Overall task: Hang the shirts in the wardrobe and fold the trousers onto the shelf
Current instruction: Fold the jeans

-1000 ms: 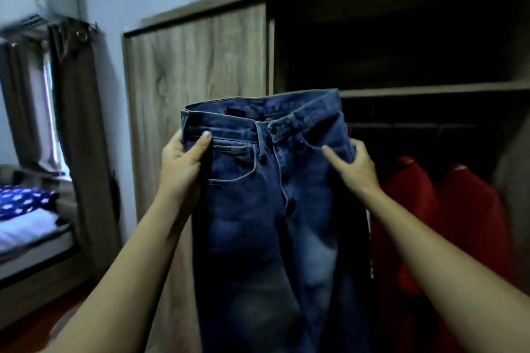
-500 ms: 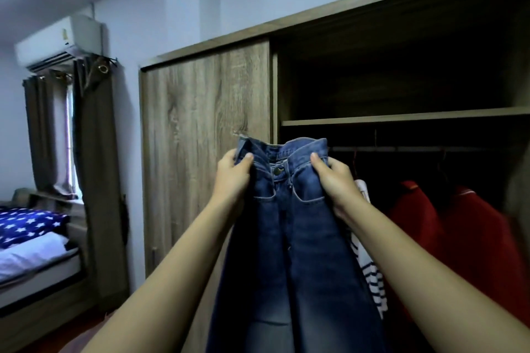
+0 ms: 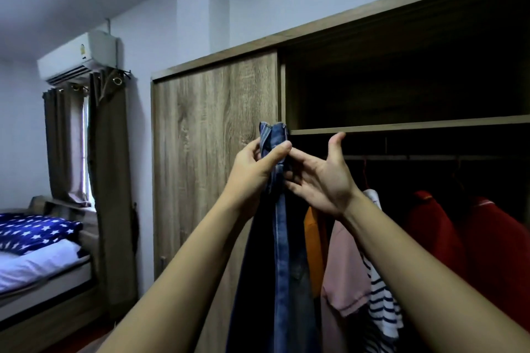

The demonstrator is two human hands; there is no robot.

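Blue jeans [image 3: 279, 252] hang straight down in front of me, folded lengthwise so the waistband is a narrow stack. My left hand [image 3: 253, 170] pinches that waistband between thumb and fingers. My right hand [image 3: 321, 178] is beside it, palm up and thumb raised, its fingertips touching the denim just below the left thumb. Behind the hands is the wardrobe shelf [image 3: 407, 125], dark above. Under it, shirts hang on the rail: orange [image 3: 314, 241], pink [image 3: 345, 264], striped [image 3: 383, 304] and two red ones [image 3: 433, 235].
The wooden sliding door [image 3: 212, 157] covers the wardrobe's left half. Left of it hang brown curtains [image 3: 109, 166] under an air conditioner [image 3: 79, 59]. A bed with a star-patterned blanket [image 3: 34, 232] is at the far left.
The two sides of the waistband have been brought together, folding the jeans in half lengthwise. My right hand has loosened its grip and opened. The view has tilted up.
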